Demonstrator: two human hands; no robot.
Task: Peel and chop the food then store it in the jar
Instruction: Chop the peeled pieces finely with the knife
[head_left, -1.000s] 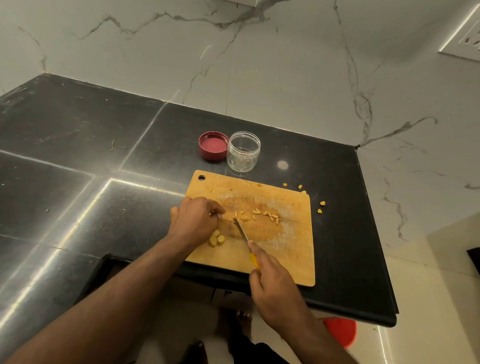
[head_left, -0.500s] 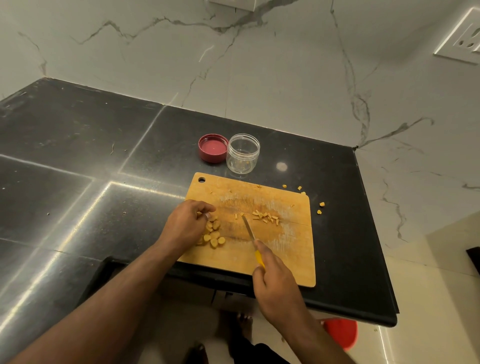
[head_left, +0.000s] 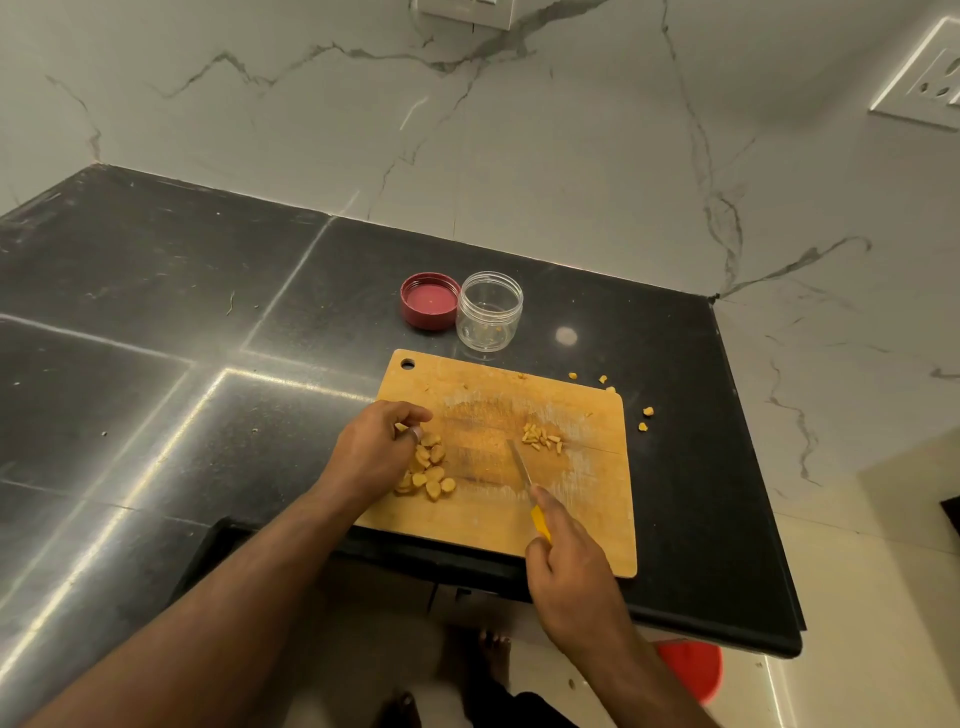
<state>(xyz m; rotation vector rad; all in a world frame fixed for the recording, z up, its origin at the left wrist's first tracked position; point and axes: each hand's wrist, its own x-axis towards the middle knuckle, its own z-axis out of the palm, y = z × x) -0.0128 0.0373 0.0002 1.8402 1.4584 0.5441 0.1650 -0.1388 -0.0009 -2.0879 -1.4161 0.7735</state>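
A wooden cutting board (head_left: 587, 519) lies at the counter's front edge. Yellow round slices (head_left: 430, 470) are heaped on its left part, and small chopped bits (head_left: 543, 439) lie right of centre. My left hand (head_left: 376, 449) sits over the slices and pinches one small piece in its curled fingers. My right hand (head_left: 569, 561) grips the yellow handle of a knife (head_left: 522, 467), whose blade tip rests on the board just left of the chopped bits. A clear open jar (head_left: 489, 310) stands behind the board, with its red lid (head_left: 430, 301) lying upside down to its left.
A few yellow bits (head_left: 644, 418) lie scattered on the black counter (head_left: 156, 312) right of the board. The counter ends at a marble wall behind and drops off at the right. A red object (head_left: 693, 667) sits on the floor below.
The knife moved right, pushing the chopped bits into a tighter heap. My left hand drew back from the centre to the pile of slices and picked up a piece.
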